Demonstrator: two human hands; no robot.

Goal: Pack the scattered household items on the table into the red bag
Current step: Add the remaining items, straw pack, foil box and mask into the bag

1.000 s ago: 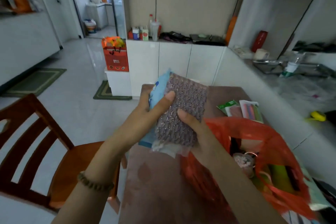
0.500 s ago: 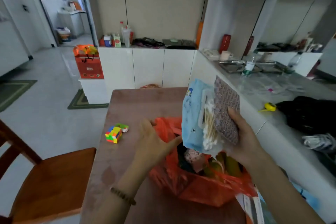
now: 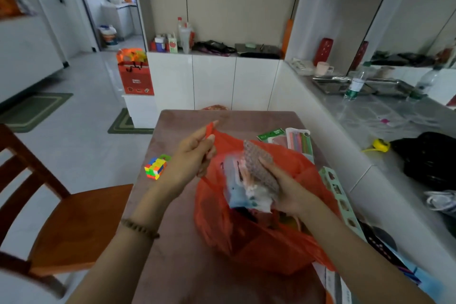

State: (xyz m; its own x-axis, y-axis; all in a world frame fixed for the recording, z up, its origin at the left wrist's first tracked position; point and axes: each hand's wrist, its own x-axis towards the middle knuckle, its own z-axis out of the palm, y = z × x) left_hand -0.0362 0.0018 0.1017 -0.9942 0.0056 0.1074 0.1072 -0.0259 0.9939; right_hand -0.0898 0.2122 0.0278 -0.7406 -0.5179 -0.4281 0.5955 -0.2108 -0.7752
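Left hand [image 3: 195,155] is pinching the red bag [image 3: 259,242] by its handle to hold the mouth open, right hand [image 3: 288,190] is gripping the packet bundle [image 3: 251,180] over it, likely for drop-in.

The left hand [image 3: 195,153] pinches the bag [image 3: 259,247] rim, mouth open; packets [image 3: 249,180] in the right hand [image 3: 288,187] fill the opening. The table [image 3: 234,118] is bare at far end and near left. A cube [image 3: 155,168] stands left of bag. Flat card packs [image 3: 298,139] crowd the right edge beside the counter [image 3: 320,116].
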